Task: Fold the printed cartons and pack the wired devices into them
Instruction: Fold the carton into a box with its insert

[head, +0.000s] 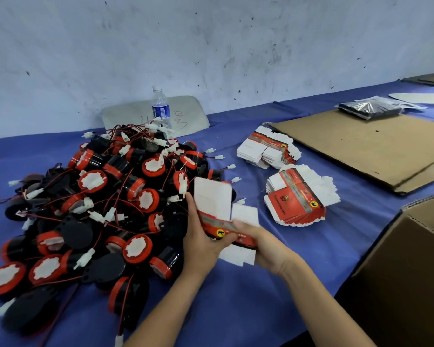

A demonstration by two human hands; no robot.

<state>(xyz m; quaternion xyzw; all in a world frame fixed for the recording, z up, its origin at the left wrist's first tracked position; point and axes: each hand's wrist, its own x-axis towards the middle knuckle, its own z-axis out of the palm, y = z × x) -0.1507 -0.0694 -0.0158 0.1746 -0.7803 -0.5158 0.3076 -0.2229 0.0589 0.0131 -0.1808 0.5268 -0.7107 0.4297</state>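
Both hands hold one red and white printed carton [218,214] above the blue table cover. My left hand [201,236] grips its left side, thumb along the raised white flap. My right hand [258,244] grips the right side, with white flaps sticking out above and below the fingers. A big heap of black and red round wired devices [105,201] with white plugs lies to the left, touching my left hand's side. Two fanned stacks of flat cartons lie to the right: a near stack [298,199] and a far stack [268,149].
An open brown cardboard box [411,266] stands at the right edge. A flat cardboard sheet [366,144] lies at the back right, with a dark plastic bag [371,110] on it. A water bottle [161,108] stands by the wall behind the heap.
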